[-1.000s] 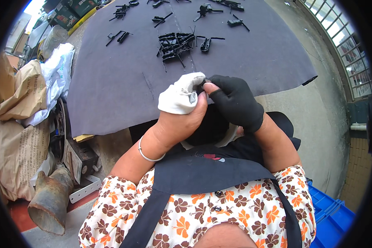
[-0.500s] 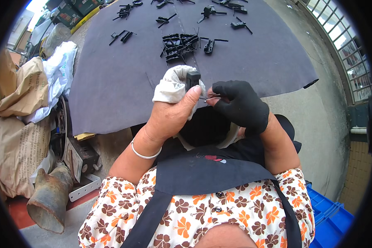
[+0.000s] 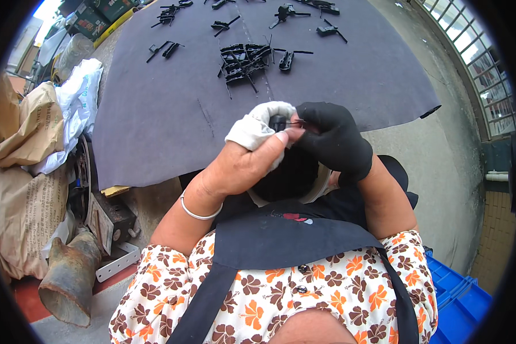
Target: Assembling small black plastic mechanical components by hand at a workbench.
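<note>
My left hand [image 3: 255, 143], partly covered by a white glove, is closed around a small black plastic part [image 3: 277, 122] held above my lap. In a black fingerless glove, my right hand [image 3: 335, 140] pinches a thin metal piece [image 3: 296, 122] whose kind I cannot make out. That piece reaches across to the black part, and the fingertips of both hands nearly meet. Below them, a round container with a dark inside [image 3: 286, 175] sits between my legs. Beyond my hands, a pile of black plastic parts [image 3: 243, 62] lies on the grey-covered table [image 3: 155, 126].
More black parts [image 3: 329, 30] lie scattered over the far table. Brown paper sacks [image 3: 23, 206], a white plastic bag [image 3: 77, 103] and a rusty pipe piece [image 3: 69, 281] crowd the left side. A blue crate [image 3: 456, 292] stands at the lower right, a barred window [image 3: 470, 51] at the upper right.
My left hand has moved slightly right and tipped the black part, so its end now shows. Both hands are closer together.
</note>
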A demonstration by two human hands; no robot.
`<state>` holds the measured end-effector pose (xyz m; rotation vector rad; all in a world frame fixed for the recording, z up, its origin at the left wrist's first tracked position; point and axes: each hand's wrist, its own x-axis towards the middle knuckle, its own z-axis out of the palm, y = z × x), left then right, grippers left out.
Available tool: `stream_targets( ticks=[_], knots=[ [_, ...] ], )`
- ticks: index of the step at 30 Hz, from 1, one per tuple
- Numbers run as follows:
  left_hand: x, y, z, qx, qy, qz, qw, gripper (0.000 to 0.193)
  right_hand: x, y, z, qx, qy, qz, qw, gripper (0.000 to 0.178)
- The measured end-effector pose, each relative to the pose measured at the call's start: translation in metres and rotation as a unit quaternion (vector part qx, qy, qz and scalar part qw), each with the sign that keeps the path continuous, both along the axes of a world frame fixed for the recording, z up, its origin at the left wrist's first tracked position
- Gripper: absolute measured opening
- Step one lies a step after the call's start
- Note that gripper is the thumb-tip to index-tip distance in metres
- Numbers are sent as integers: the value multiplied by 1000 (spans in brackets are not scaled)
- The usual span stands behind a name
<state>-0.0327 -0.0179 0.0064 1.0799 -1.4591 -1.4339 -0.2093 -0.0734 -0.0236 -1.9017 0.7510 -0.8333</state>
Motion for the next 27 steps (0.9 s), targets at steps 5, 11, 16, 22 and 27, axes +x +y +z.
stream_targets(
  ticks=[5, 11, 16, 22, 27],
  knots=[
    [2, 1, -10, 39, 76, 29, 996, 23, 0, 0, 3, 54, 18, 22, 998, 11],
    [-2, 0, -12, 52, 53, 51, 996, 19, 4, 2, 3, 31, 3, 24, 999, 17],
    [-3, 3, -21, -144, -134, 76, 978, 21, 9, 4, 2, -4, 16, 4, 1000, 19],
    [14, 2, 17, -231, -388, 18, 892, 30, -13, -7, 15, 90, 46, 73, 992, 19],
    [31, -50, 0, -410, -487, 158, 755, 20, -6, -6, 8, 52, 33, 1, 998, 20]
  ],
)
